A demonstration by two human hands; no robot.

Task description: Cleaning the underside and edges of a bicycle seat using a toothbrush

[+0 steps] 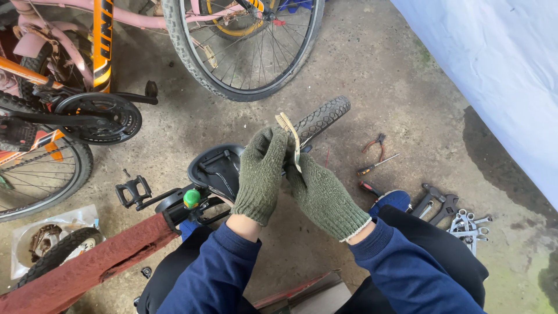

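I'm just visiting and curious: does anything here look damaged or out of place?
Yes. The red frame at lower left looks rusty and flaking. The bike it belongs to lies upside down, saddle on the floor. Tools lie scattered at right. Both gloved hands hold a small brush.

Both hands gloved, raised together mid-frame, touching. Left hand [261, 174]: fingers curled closed, back of the glove toward the camera. Right hand [322, 195]: fingers curled, pressed against the left. Both forearms in blue sleeves, angled inward from the near edge.

brush [288, 135] in hands | saddle [214, 168] left | wrenches [450, 214] right
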